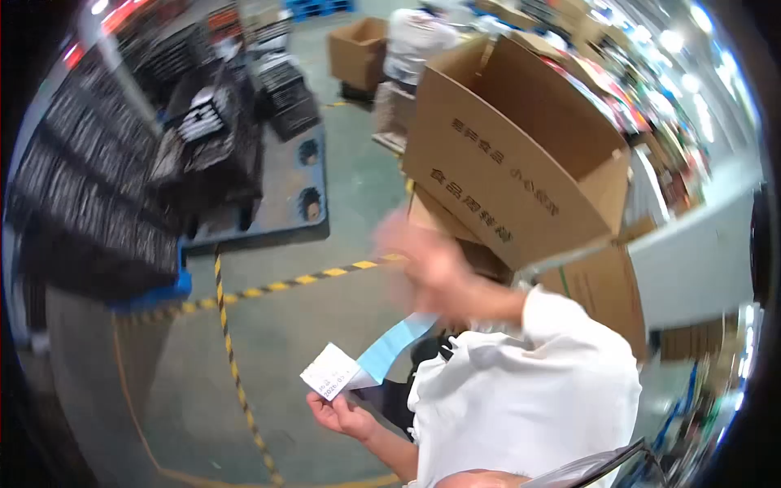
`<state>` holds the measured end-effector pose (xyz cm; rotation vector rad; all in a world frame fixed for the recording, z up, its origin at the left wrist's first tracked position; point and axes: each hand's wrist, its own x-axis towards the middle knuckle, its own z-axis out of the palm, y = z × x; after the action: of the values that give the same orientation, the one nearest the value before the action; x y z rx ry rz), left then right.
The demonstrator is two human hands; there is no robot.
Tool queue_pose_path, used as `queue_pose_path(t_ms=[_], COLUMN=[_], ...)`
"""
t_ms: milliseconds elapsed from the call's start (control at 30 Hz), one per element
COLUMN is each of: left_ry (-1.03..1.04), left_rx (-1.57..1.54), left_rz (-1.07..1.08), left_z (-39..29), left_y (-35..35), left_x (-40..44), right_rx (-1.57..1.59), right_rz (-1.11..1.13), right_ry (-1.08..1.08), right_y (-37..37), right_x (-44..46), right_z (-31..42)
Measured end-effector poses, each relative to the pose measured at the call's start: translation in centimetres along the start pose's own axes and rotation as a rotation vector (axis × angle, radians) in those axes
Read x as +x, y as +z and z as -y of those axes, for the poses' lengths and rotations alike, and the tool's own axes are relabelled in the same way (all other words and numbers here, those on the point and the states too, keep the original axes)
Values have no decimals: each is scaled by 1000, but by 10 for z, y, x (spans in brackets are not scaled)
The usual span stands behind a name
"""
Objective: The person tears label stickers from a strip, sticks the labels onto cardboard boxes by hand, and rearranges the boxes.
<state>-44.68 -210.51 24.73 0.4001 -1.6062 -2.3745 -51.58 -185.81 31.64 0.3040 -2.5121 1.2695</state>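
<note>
White paper (330,372) is pinched in the left hand (343,416); the raised right hand (431,264) blurs, grip unclear, near an open box (500,159).

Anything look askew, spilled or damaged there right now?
Nothing looks spilled or damaged. The large open cardboard box looks slanted, but lens distortion hides whether it truly tilts. The label strip curves from the left hand toward the blurred right hand.

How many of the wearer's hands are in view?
2: the left hand at lower centre, holding the white label; the right hand, blurred, above the blue strip. The background co-worker's hands can't be made out.
</note>
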Motion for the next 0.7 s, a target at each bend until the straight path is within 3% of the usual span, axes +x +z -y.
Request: queue_pose_path(t_ms=[33,67,133,267,333,400,467,567,633,700], left_ry=[12,-3,-95,-218,-245,-280,-306,-354,-391,-456], left_rx=[-14,-18,-67,-57,-81,-35,-28,104,146,131], left_rz=[55,81,253,334,375,454,529,631,706,784], left_z=[5,11,2,-7,8,34,54,62,76,89], left_y=[-6,-12,-12,18,32,47,66,118,147,179], left_x=[29,41,86,167,201,237,267,307,328,340], right_rx=[-667,-962,-1302,-1250,-1168,-1282,-1366,-1421,-1403,-1341], right_rz=[-239,-495,-552,-266,-317,-238,-335,-250,-208,-398], right_ry=[-50,-47,330,702,823,816,814,1041,907,899], right_y=[-46,-76,-131,-192,-193,-202,-221,-245,-248,-220], right_x=[31,37,46,52,50,33,-1,-51,-94,-110], right_z=[23,9,-40,-101,-78,-55,-38,-15,-14,-14])
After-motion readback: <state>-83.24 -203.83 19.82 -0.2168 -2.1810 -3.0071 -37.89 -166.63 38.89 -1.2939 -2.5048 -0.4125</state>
